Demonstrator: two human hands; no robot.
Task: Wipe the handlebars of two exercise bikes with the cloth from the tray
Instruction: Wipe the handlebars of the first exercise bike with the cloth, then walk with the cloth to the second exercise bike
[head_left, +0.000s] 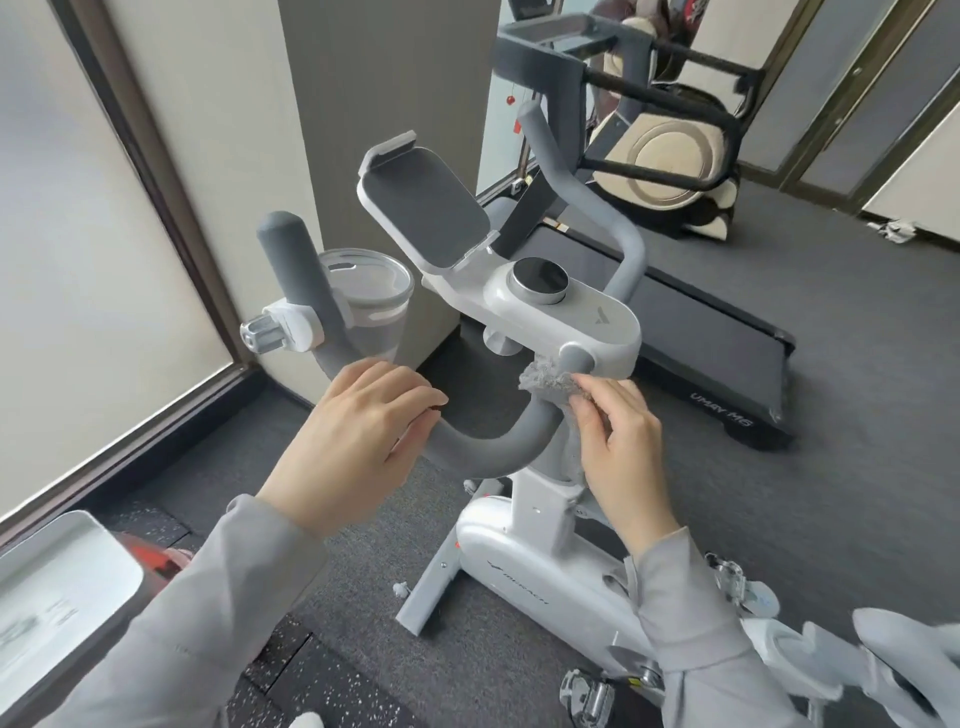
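Note:
A white exercise bike (545, 566) stands in front of me with grey padded handlebars (483, 447) that curve up on both sides. My left hand (358, 436) rests over the left bend of the bar, fingers curled round it. My right hand (618, 447) pinches a grey fluffy cloth (550, 384) and holds it against the bar where it meets the white console (571, 312). Part of the cloth hangs down behind my right hand. A white tray (57, 577) shows at the lower left edge.
A tablet holder (426, 208) tilts up above the console, and a clear lidded cup (369, 306) sits in a holder on the left. A black treadmill (691, 332) and an elliptical machine (670, 145) stand behind. A wall and window frame close the left side.

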